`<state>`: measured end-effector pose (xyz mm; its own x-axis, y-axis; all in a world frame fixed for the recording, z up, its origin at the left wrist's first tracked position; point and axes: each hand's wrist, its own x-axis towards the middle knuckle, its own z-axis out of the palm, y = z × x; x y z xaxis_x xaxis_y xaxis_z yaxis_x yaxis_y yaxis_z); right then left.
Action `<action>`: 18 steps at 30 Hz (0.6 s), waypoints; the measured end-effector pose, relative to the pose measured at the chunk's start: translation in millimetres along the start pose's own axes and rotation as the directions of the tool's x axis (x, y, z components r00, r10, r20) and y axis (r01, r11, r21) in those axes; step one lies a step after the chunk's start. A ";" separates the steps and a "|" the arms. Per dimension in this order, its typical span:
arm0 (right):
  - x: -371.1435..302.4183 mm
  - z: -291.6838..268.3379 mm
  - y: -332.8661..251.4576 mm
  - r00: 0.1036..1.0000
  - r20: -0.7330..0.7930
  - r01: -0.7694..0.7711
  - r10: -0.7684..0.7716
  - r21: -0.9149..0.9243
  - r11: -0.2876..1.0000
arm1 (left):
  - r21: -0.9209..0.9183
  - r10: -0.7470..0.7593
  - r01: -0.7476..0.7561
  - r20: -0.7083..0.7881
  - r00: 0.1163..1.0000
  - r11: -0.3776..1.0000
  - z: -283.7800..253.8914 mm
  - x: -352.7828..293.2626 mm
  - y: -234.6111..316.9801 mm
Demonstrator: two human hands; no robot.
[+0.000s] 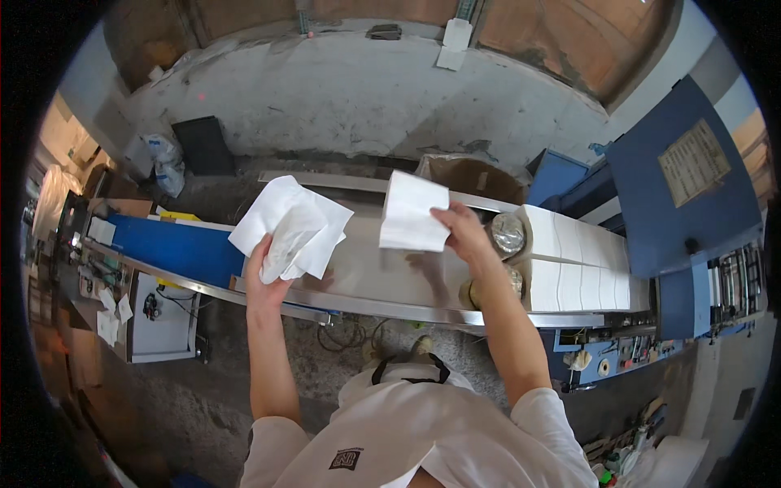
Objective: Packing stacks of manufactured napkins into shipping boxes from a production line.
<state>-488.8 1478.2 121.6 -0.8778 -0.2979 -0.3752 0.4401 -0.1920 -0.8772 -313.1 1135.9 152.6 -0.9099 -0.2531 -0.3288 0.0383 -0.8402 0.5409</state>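
- Head view: the left hand point(268, 278) holds loose, splayed white sheets point(281, 213) over the left part of the metal tray point(366, 281).
- The right hand point(465, 233) pinches a squared white pad point(411, 213) by its right edge, apparently keeping layers aligned.
- Two cylinders point(507, 234) abut the white paper rows point(573, 285), probably bracing them.
- The right forearm partly hides the near cylinder; most left fingers are hidden.

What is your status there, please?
Left hand holding loose white sheets. Right hand holding folded white paper. Shiny round object near that hand, beside white paper stacks.
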 end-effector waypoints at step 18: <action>-320.1 -13.1 46.1 0.923 -0.190 0.281 -0.336 -0.266 0.922 | 0.494 -0.673 0.457 0.562 0.481 0.739 35.2 -103.4 -194.9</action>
<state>-190.0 1577.0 197.3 -0.9936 -0.0327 -0.1084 0.1088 -0.0124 -0.9940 -241.0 1342.7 108.4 -0.6953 0.7134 -0.0869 -0.5919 -0.4998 0.6324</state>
